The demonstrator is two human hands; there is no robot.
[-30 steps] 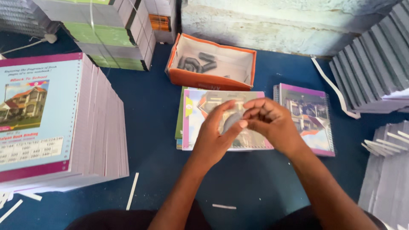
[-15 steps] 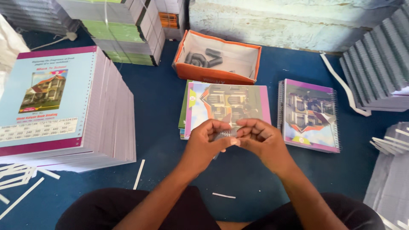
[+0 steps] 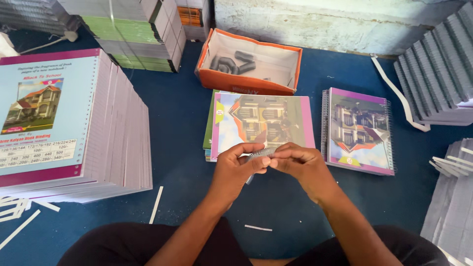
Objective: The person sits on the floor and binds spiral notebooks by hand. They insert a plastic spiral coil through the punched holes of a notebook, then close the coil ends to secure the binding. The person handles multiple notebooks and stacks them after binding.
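Blue floor mat [image 3: 182, 123]: notebook stacks [image 3: 74, 123], orange box [image 3: 249, 61], paper strips [image 3: 156, 204].

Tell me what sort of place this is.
Probably a small notebook-binding workshop, worked on the floor: tall stacks of punched, unbound notebooks, a finished spiral-bound notebook, and both hands holding a wire coil.

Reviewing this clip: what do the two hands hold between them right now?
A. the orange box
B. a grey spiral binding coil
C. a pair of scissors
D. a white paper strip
B: the left hand and the right hand pinch a short grey spiral coil by its ends, just below the unbound notebook.
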